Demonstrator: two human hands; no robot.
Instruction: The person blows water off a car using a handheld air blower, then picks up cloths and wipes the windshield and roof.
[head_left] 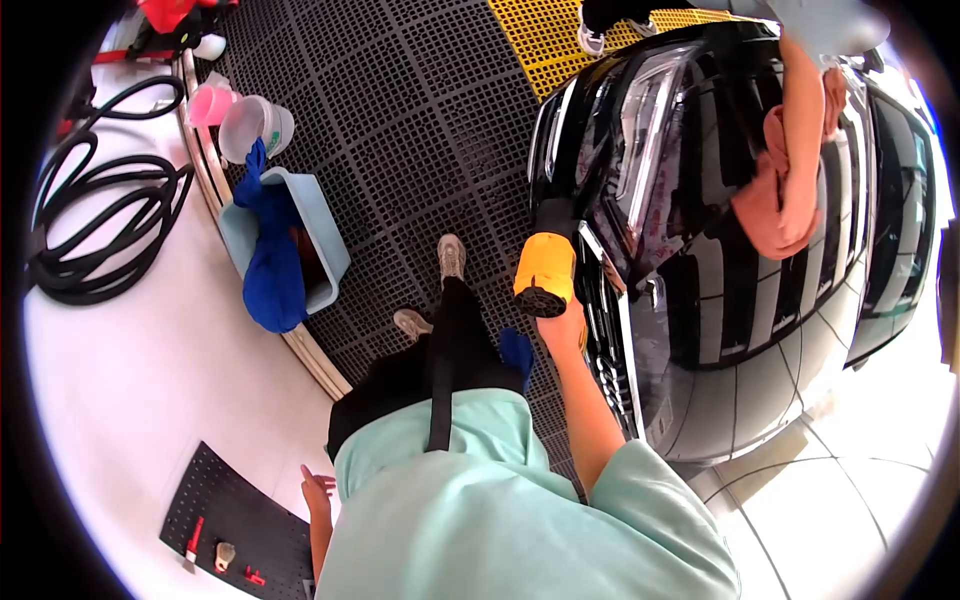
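Note:
My right hand [566, 322] is wrapped around the handle of a yellow handheld blower [546, 264] with a black vented back end. Its black nozzle points at the front of a glossy black car [690, 330], close to the headlight and grille. Whether the nozzle touches the car I cannot tell. At my left side hangs my left hand [318, 486], fingers stretched apart and holding nothing. It is near a black pegboard [245, 510] carrying a brush and red-handled tools.
Another person's arm [800, 150] reaches over the hood with a reddish cloth [765, 215]. To my left stand a light-blue tub [325, 225] with blue cloths [275, 275], a white bucket [280, 128] and a pink container [209, 105]. A coiled black hose [110, 230] hangs on the wall.

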